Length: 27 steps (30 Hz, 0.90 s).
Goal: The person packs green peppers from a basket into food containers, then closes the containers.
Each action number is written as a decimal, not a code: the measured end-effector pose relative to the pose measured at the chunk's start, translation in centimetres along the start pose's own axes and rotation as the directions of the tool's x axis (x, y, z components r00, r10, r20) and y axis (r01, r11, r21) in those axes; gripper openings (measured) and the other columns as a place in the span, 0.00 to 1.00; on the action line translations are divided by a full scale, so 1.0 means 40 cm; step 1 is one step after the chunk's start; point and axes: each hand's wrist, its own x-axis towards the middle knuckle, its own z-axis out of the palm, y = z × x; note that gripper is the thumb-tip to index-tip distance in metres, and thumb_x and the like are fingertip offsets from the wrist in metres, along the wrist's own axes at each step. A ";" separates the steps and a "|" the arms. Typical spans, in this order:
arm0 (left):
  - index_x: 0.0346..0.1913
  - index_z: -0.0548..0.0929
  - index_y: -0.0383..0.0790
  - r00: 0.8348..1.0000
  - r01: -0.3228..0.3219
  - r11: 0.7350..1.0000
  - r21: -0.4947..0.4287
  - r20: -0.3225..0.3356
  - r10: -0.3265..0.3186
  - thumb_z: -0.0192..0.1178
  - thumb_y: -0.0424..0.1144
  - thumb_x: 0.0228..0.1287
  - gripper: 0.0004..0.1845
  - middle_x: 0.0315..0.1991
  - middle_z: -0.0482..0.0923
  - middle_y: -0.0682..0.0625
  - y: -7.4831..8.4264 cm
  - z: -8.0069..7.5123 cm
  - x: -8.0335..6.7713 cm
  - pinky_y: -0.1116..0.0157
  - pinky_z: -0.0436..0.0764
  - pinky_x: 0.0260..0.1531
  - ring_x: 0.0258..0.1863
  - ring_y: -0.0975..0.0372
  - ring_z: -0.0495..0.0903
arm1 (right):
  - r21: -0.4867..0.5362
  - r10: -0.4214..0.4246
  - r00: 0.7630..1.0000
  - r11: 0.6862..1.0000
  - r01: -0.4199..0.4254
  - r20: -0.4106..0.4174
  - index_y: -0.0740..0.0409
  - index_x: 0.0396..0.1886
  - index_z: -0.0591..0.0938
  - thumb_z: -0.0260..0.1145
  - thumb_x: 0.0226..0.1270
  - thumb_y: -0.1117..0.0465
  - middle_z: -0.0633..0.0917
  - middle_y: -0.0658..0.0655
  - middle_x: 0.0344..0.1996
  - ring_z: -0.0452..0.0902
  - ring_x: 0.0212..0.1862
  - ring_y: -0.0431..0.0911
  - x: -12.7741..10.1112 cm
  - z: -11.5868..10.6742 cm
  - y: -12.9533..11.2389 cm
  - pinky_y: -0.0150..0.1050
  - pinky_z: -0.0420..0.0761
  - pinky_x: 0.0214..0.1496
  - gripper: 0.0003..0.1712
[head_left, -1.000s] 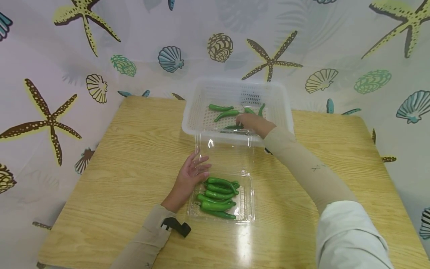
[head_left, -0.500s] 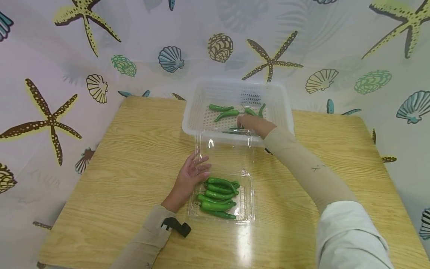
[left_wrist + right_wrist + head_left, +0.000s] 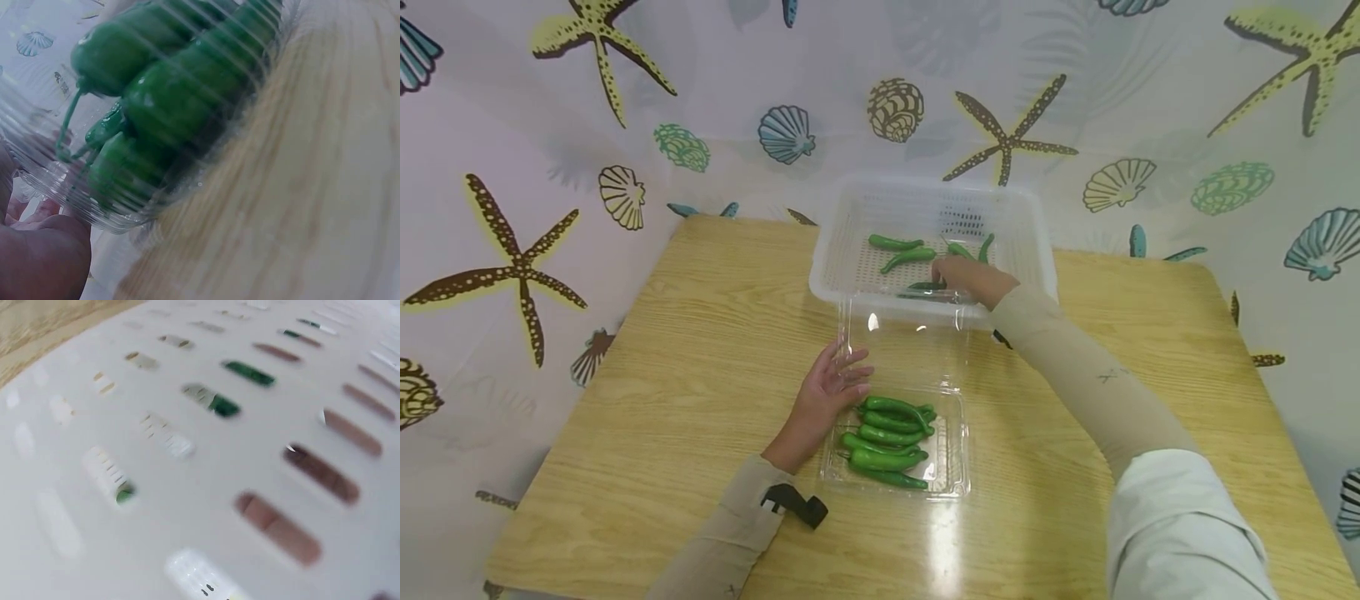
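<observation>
In the head view my left hand [image 3: 827, 392] rests at the left side of a clear plastic clamshell box [image 3: 953, 450], fingers extended by its raised lid [image 3: 910, 350] and thumb at the tray's corner. Several green chili peppers [image 3: 887, 458] lie crosswise in the tray; the left wrist view shows peppers [image 3: 187, 94] through the ribbed wall, with my thumb [image 3: 50, 250] beside it. My right hand [image 3: 970, 277] reaches down into a white plastic basket [image 3: 822, 258], fingers curled at a green chili pepper [image 3: 927, 286] that sticks out leftward. Its fingertips are mostly hidden.
Several other chili peppers [image 3: 908, 258] lie on the basket's perforated floor. Slots in the basket wall [image 3: 206, 469] fill the right wrist view, with skin and green showing through. Both containers stand on a wooden table [image 3: 715, 333], before a shell-patterned curtain [image 3: 715, 83].
The pepper at my right fingertips shifts slightly, while that hand stays low in the basket. My left hand and the box hold still. The head view tilts a little.
</observation>
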 end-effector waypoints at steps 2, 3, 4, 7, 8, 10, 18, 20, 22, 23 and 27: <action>0.72 0.51 0.48 1.000 0.002 1.000 0.002 -0.001 -0.002 0.59 0.25 0.59 0.42 0.65 0.61 0.37 0.000 0.001 0.000 0.61 0.75 0.55 0.60 0.47 0.68 | -0.009 -0.016 1.000 1.000 0.016 0.005 0.63 0.52 0.73 0.55 0.67 0.68 0.77 0.62 0.50 0.71 0.53 0.55 -0.005 -0.005 0.005 0.48 0.74 0.56 0.14; 0.72 0.51 0.49 1.000 0.004 1.000 0.002 -0.003 -0.004 0.59 0.26 0.59 0.42 0.65 0.61 0.37 0.000 0.002 0.000 0.61 0.75 0.55 0.60 0.47 0.68 | -0.013 -0.026 1.000 1.000 0.026 0.006 0.63 0.53 0.73 0.55 0.67 0.69 0.77 0.62 0.50 0.71 0.53 0.54 -0.008 -0.009 0.007 0.48 0.74 0.56 0.15; 0.72 0.51 0.48 1.000 0.004 1.000 0.004 -0.002 -0.004 0.59 0.26 0.60 0.42 0.65 0.61 0.38 0.000 0.002 0.000 0.61 0.75 0.55 0.60 0.47 0.68 | -0.019 -0.038 0.999 0.999 0.038 0.004 0.63 0.54 0.73 0.56 0.67 0.68 0.76 0.62 0.50 0.71 0.53 0.54 -0.010 -0.014 0.010 0.48 0.74 0.56 0.16; 0.72 0.51 0.48 1.000 0.001 1.000 0.004 -0.003 -0.001 0.59 0.25 0.59 0.42 0.65 0.61 0.37 -0.002 0.003 0.001 0.60 0.76 0.54 0.59 0.47 0.68 | -0.064 -0.069 0.998 0.996 0.068 -0.012 0.63 0.56 0.72 0.60 0.64 0.64 0.76 0.62 0.51 0.71 0.54 0.54 -0.016 -0.034 0.017 0.48 0.74 0.56 0.20; 0.72 0.51 0.48 1.000 0.001 1.000 0.004 -0.004 -0.001 0.60 0.25 0.59 0.42 0.65 0.61 0.37 -0.003 0.003 0.002 0.60 0.76 0.54 0.59 0.47 0.68 | -0.065 -0.074 0.997 0.995 0.072 -0.024 0.62 0.56 0.72 0.62 0.63 0.63 0.76 0.61 0.51 0.71 0.54 0.54 -0.021 -0.042 0.016 0.48 0.74 0.56 0.21; 0.72 0.51 0.48 1.000 0.000 1.000 0.006 -0.005 0.000 0.59 0.25 0.59 0.42 0.65 0.61 0.37 -0.005 0.001 0.003 0.61 0.76 0.53 0.59 0.46 0.68 | -0.051 -0.079 0.996 0.996 0.077 -0.045 0.61 0.56 0.72 0.64 0.62 0.60 0.76 0.61 0.51 0.70 0.55 0.53 -0.029 -0.055 0.015 0.48 0.74 0.56 0.23; 0.72 0.49 0.46 1.000 -0.005 1.000 -0.004 -0.002 0.005 0.59 0.25 0.59 0.42 0.65 0.61 0.36 -0.005 0.002 0.002 0.60 0.76 0.54 0.60 0.46 0.68 | -0.016 -0.112 0.990 0.994 0.111 -0.087 0.61 0.55 0.72 0.64 0.60 0.60 0.76 0.60 0.51 0.70 0.54 0.53 -0.078 -0.087 0.001 0.47 0.73 0.57 0.24; 0.72 0.50 0.46 1.000 -0.008 1.000 -0.003 -0.006 0.008 0.59 0.25 0.59 0.42 0.65 0.61 0.36 -0.003 0.004 0.001 0.60 0.76 0.54 0.59 0.46 0.68 | -0.020 -0.125 0.987 0.992 0.124 -0.102 0.62 0.55 0.71 0.63 0.60 0.60 0.76 0.60 0.51 0.70 0.54 0.53 -0.089 -0.094 -0.001 0.48 0.73 0.56 0.23; 0.72 0.50 0.46 1.000 -0.010 1.000 -0.004 -0.007 0.010 0.59 0.25 0.59 0.42 0.65 0.60 0.35 -0.002 0.005 0.000 0.60 0.76 0.54 0.59 0.46 0.68 | -0.027 -0.140 0.983 0.990 0.138 -0.122 0.62 0.54 0.72 0.63 0.60 0.60 0.76 0.60 0.50 0.71 0.52 0.53 -0.100 -0.100 -0.002 0.48 0.73 0.56 0.23; 0.72 0.51 0.47 1.000 -0.009 1.000 -0.004 -0.008 0.009 0.59 0.25 0.59 0.42 0.65 0.60 0.35 -0.002 0.005 0.000 0.61 0.76 0.54 0.59 0.47 0.68 | -0.025 -0.145 0.981 0.989 0.143 -0.126 0.61 0.54 0.72 0.63 0.60 0.60 0.76 0.60 0.50 0.71 0.52 0.53 -0.106 -0.103 -0.003 0.48 0.73 0.56 0.23; 0.72 0.50 0.46 1.000 -0.007 1.000 -0.009 -0.005 0.007 0.58 0.24 0.60 0.41 0.65 0.60 0.35 -0.003 0.005 0.000 0.61 0.76 0.54 0.59 0.46 0.68 | -0.003 -0.160 0.973 0.987 0.161 -0.164 0.60 0.51 0.73 0.64 0.58 0.61 0.77 0.60 0.47 0.72 0.49 0.53 -0.133 -0.109 -0.006 0.48 0.74 0.54 0.21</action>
